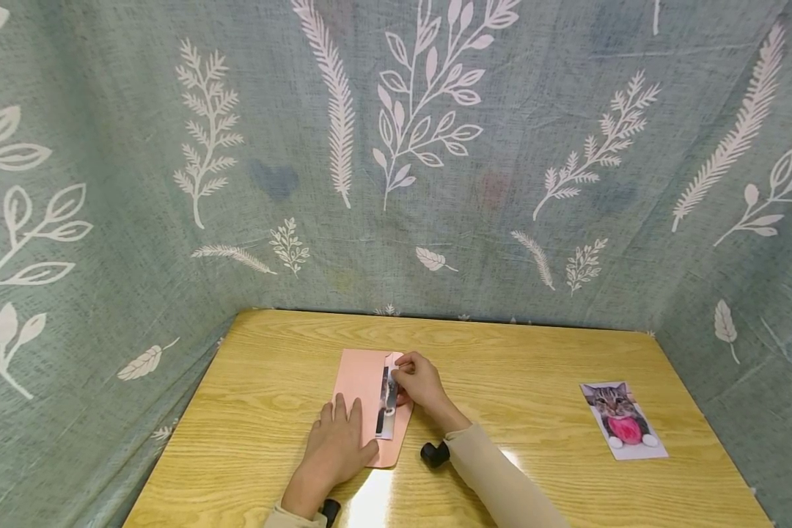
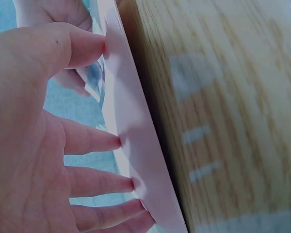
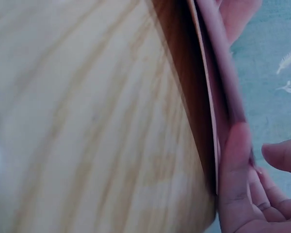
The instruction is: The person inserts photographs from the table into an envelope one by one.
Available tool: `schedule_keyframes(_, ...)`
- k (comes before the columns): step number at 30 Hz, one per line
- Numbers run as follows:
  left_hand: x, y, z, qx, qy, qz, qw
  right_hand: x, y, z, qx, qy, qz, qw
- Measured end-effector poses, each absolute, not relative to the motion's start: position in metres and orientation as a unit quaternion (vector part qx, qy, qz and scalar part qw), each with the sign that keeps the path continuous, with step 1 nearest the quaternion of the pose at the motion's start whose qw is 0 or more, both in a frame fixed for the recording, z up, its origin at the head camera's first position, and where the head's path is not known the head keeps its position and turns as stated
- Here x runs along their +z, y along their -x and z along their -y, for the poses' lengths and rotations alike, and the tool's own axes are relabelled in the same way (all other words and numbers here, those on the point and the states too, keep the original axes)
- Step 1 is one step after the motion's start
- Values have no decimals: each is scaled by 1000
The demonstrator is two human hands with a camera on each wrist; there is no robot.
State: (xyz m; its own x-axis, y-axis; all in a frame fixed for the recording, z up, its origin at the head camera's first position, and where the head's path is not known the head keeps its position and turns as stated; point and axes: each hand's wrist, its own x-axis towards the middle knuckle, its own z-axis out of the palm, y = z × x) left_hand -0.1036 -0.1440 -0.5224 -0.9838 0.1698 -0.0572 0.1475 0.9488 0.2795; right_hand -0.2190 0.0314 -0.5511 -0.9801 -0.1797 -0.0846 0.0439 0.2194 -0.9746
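Left fingers (image 1: 340,411) touch pink envelope (image 1: 363,374); right fingers (image 1: 409,359) hold photo (image 1: 387,400).

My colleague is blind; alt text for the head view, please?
The right hand pinches a picture at a pink envelope on a wooden table while the left hand rests on the envelope. A cat photo lies to the right.

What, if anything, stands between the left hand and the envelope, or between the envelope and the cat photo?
Nothing visible separates the left hand from the envelope: its fingertips touch it. Between the envelope and the cat photo, the right arm crosses the table.
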Motion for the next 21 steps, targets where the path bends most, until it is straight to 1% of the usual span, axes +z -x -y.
schedule_keyframes(3,-523,104,144,135,-80,-987,42,-549,218,-35,-640,44,-760,107)
schedule_keyframes(14,-523,103,144,136,-81,-986,41,-550,213,-54,-663,52,-734,139)
schedule_keyframes(21,-524,104,144,134,-76,-987,49,-551,207,-60,-676,50,-717,163)
